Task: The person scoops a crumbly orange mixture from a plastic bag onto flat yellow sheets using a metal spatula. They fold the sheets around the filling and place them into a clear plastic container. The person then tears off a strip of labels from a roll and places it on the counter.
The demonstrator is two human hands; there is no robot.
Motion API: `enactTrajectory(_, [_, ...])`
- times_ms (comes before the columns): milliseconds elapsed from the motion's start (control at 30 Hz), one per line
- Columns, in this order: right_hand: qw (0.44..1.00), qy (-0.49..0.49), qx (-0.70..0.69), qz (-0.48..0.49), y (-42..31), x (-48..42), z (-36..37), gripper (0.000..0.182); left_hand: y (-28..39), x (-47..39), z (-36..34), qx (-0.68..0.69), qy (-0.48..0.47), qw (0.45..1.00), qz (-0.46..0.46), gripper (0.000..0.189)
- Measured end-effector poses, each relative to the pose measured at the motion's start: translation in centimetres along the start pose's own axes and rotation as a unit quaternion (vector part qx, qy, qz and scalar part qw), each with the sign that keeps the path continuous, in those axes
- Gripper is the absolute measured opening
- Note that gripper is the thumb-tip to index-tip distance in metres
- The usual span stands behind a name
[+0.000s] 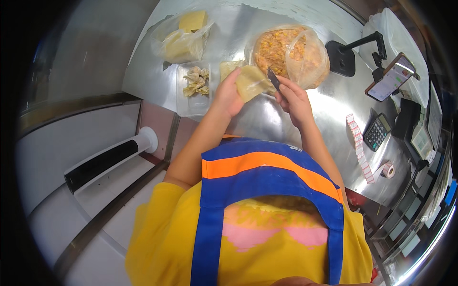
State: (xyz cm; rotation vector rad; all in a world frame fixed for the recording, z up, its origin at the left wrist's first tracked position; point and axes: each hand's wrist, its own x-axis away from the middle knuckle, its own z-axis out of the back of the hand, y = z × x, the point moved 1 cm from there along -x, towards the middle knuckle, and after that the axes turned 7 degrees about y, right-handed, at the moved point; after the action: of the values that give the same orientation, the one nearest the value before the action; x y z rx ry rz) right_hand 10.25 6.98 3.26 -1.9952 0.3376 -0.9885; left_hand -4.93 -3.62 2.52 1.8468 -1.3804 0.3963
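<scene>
In my left hand [230, 93] lies a thin yellow dough wrapper [251, 83], its right side hanging towards my other hand. My right hand [293, 98] grips a small dark utensil [273, 78], like a spatula or knife, with its tip beside the wrapper's upper right edge. Just beyond is a clear plastic bag of orange filling [275, 48] with yellow bits. Another wrapper [227, 68] lies on the table behind my left hand. To the left, a clear plastic tray [182, 103] holds several folded dumplings [196, 81] in its far part.
A plastic bag with stacked yellow wrappers [193, 20] lies at the far left of the metal table [264, 123]. On the right are a black stand [340, 59] with a phone [390, 77], a calculator [376, 132], a strip of labels [359, 146] and a label roll [388, 169].
</scene>
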Motion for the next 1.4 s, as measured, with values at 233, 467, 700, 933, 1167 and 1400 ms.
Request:
enactTrajectory(233, [0.817,0.083,0.404,0.403,1.2,3.1,0.5,0.027,0.3,0.5,-3.4,0.067,0.007,0.997,0.044,0.042])
enactTrajectory(467, [0.866,0.083,0.363,0.333,-1.4,5.5,0.3,0.027,0.3,0.5,-1.6,-0.001,0.015,1.000,-0.004,0.037])
enactTrajectory(700, [0.821,0.070,0.434,0.365,-0.3,4.8,0.7,0.025,0.3,1.8,-1.5,0.009,0.013,1.000,0.000,0.034])
enactTrajectory(933, [0.852,0.070,0.391,0.341,-0.3,5.1,-1.0,0.022,0.3,2.4,-1.8,0.036,-0.021,0.999,-0.012,0.030])
enactTrajectory(1167, [0.947,0.078,0.274,0.150,0.1,6.6,-1.1,0.026,-1.0,3.6,-2.4,-0.101,-0.097,0.973,-0.182,0.034])
enactTrajectory(1400, [0.983,0.027,0.184,0.005,-1.6,7.9,-1.6,0.027,-1.2,4.2,-3.5,-0.631,-0.113,0.555,-0.531,0.018])
